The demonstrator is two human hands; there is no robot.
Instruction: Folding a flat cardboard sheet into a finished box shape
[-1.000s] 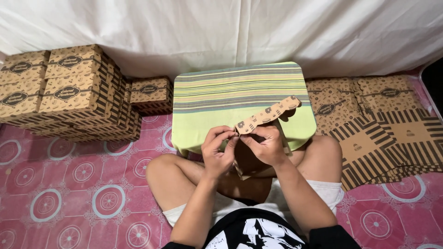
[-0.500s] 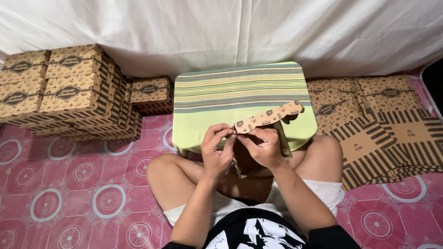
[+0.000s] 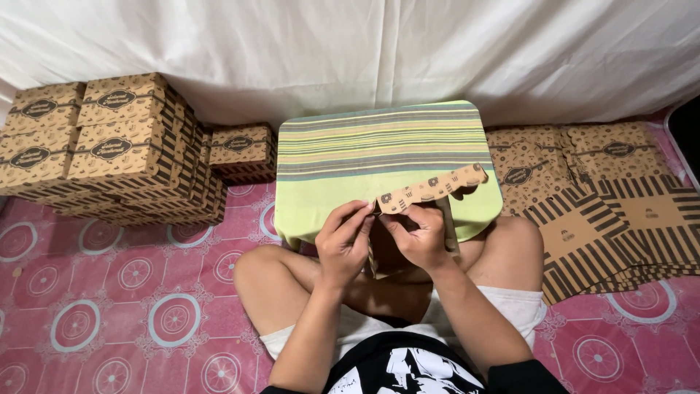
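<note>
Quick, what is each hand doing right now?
Left hand: fingers closed, pinching the near end of the brown cardboard piece.
Right hand: closed on the same cardboard piece, thumb on top by its scalloped flap.

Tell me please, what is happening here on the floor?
A person sits cross-legged on a pink patterned mat and folds a brown printed cardboard piece with both hands. The left hand and the right hand pinch it near its scalloped flap, just over the near edge of a small table with a striped green cloth. Finished boxes are stacked at one side, and flat unfolded cardboard sheets lie at the other.
</note>
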